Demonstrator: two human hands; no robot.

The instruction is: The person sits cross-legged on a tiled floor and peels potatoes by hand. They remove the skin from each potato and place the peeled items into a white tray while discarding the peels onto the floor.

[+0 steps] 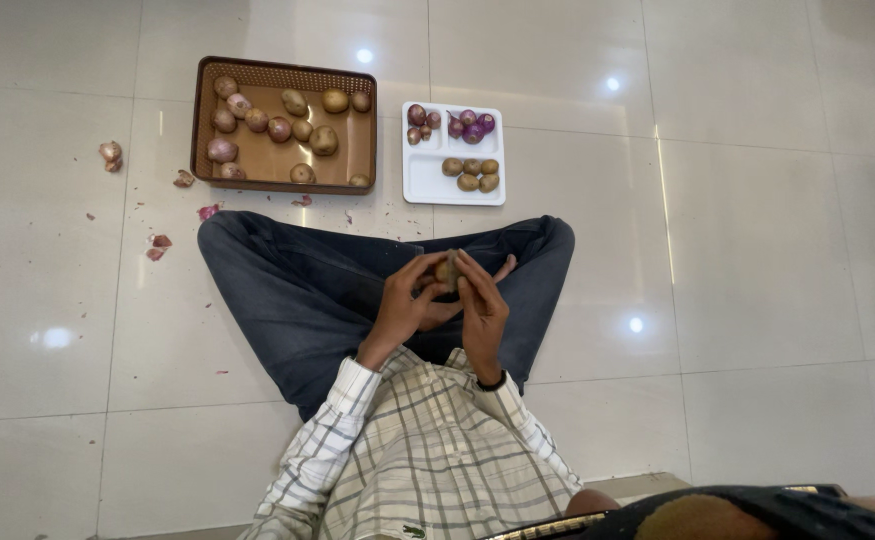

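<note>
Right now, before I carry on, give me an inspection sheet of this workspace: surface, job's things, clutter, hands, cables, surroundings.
Surface: glossy pale tiled floor, ceiling lights reflected in it.
Job's things: small brown potato held over the lap; brown tray with potatoes and onions; white compartment plate with small purple onions in one section, small brown potatoes in another.
Clutter: onion skins and scraps scattered on the floor beside the tray.
Hands: left hand and right hand both grip the potato.
Cables: nothing seen.
Surroundings: person seated cross-legged, dark trousers, checked shirt; dark object at the bottom edge, unclear.
</note>
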